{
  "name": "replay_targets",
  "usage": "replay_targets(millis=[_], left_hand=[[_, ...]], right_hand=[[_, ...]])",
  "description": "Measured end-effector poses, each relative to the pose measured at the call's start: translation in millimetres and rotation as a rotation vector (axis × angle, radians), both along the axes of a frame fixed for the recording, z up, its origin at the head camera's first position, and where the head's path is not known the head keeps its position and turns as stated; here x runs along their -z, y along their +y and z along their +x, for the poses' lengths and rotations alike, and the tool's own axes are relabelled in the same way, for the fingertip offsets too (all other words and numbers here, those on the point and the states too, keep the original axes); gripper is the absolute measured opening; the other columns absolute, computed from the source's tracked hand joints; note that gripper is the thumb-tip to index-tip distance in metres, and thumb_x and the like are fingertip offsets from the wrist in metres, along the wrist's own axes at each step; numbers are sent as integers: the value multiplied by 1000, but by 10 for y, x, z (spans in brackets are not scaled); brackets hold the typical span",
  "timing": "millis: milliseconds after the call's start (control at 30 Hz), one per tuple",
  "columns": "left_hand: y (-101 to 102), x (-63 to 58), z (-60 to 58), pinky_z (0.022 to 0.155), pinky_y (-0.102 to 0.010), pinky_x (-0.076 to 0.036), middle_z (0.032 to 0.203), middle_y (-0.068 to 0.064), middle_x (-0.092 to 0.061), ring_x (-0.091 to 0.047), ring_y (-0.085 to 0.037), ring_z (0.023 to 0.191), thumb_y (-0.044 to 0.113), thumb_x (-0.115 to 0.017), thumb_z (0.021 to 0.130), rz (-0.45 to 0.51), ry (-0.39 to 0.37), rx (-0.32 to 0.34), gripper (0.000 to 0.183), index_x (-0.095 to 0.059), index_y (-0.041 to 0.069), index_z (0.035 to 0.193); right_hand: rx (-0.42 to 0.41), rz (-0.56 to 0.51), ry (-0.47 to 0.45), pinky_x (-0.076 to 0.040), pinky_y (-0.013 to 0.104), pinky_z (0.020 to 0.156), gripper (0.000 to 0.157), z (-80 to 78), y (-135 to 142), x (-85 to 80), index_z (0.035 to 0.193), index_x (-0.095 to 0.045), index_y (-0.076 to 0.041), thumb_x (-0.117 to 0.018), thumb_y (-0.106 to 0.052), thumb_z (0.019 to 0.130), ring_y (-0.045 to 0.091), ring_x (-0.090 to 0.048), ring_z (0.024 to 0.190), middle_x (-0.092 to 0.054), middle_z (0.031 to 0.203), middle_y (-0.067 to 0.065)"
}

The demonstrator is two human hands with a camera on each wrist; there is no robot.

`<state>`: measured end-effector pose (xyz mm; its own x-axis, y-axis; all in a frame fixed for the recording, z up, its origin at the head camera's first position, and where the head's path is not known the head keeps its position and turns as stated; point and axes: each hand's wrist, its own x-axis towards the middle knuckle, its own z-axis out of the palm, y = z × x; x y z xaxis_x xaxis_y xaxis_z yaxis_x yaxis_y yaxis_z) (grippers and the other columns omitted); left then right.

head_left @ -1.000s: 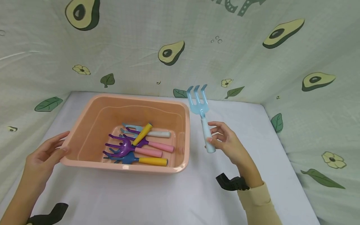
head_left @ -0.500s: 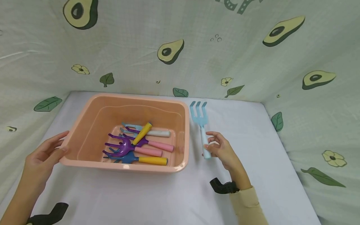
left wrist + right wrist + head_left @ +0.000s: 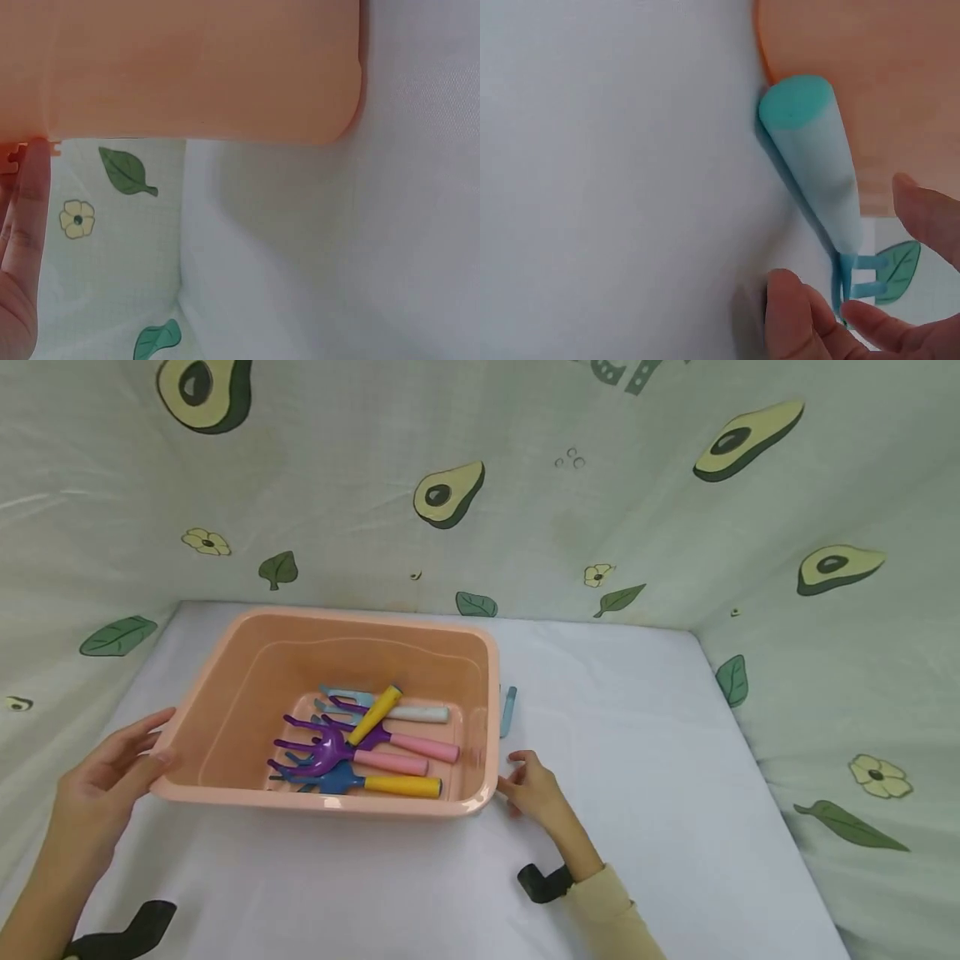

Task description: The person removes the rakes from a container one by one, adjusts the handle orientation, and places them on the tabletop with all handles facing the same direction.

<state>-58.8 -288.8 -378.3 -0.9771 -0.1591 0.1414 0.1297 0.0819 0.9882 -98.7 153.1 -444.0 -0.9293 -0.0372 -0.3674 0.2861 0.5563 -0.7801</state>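
Note:
My left hand (image 3: 101,793) holds the left rim of a peach plastic basin (image 3: 300,806), thumb on top and fingers at the outer side. A light-blue hand fork (image 3: 814,172) lies on the table along the basin's right wall, partly hidden by the basin in the head view. My right hand (image 3: 536,789) is beside the basin's front right corner, over the fork. In the right wrist view its thumb and fingers are spread around the fork's neck, with the thumb apart from the handle.
Inside the basin lie several small garden tools: a purple fork (image 3: 326,752) with a pink handle, a blue one with a yellow handle (image 3: 405,787), and a light-blue one with a pale handle (image 3: 420,713). A white-covered table (image 3: 637,760) meets an avocado-print cloth (image 3: 540,527) behind.
My right hand has lowered the light-blue fork to the table beside the basin, let go of it and moved left toward the basin. The left hand keeps its hold on the rim.

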Motion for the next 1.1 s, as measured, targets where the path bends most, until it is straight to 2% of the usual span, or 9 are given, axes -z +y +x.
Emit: replay_targets(millis=[200, 300, 400, 500, 633, 833, 1100], left_hand=[[-3, -3, 13, 69, -5, -47, 104, 15, -65, -61, 5, 89, -8, -54, 88, -5, -5, -17, 48, -52, 8, 133], [-9, -8, 23, 68, -4, -47, 105, 16, -64, -60, 6, 88, -7, -54, 88, -63, -11, -27, 48, -51, 10, 134], [-15, -19, 23, 68, -4, -47, 105, 17, -64, -60, 6, 88, -7, -53, 88, -101, -11, -31, 48, -50, 10, 134], [-9, -34, 16, 67, -4, -46, 104, 20, -62, -59, 8, 87, -5, -54, 89, -193, -21, -52, 49, -50, 11, 135], [7, -44, -2, 67, -3, -46, 103, 25, -60, -58, 11, 85, -3, -56, 89, -316, -50, -90, 50, -50, 14, 135], [21, -19, -35, 65, -1, -44, 100, 31, -54, -55, 15, 82, 4, -56, 90, -418, -73, -140, 49, -49, 19, 136], [5, -13, -45, 63, -2, -44, 99, 32, -56, -57, 15, 80, 2, -56, 89, -415, -50, -148, 47, -52, 18, 133]], right_hand=[[-48, 170, 53, -41, 24, 46, 39, -93, -186, 46, 115, -48, 3, -63, -19, 86, 15, -51, 48, -58, 69, 8], [-67, 209, 41, -43, 24, 46, 38, -148, -248, 36, 112, -51, 3, -64, -20, 86, 15, -54, 49, -61, 71, 10], [-69, 208, 26, -47, 25, 46, 38, -187, -275, 14, 112, -51, 4, -65, -19, 85, 16, -57, 53, -63, 79, 12], [-63, 217, 2, -48, 27, 48, 40, -219, -249, -18, 115, -50, 6, -65, -16, 84, 17, -59, 54, -64, 79, 13], [-42, 202, -49, -49, 28, 51, 46, -234, -146, -39, 120, -47, 5, -64, -17, 84, 19, -62, 55, -63, 81, 12], [-42, 154, -66, -52, 31, 52, 46, -234, 3, -39, 121, -47, 3, -65, -14, 82, 22, -62, 57, -63, 91, 15], [-55, 115, -61, -53, 32, 52, 45, -231, 29, -15, 119, -49, 2, -66, -13, 81, 19, -63, 56, -64, 96, 18]])
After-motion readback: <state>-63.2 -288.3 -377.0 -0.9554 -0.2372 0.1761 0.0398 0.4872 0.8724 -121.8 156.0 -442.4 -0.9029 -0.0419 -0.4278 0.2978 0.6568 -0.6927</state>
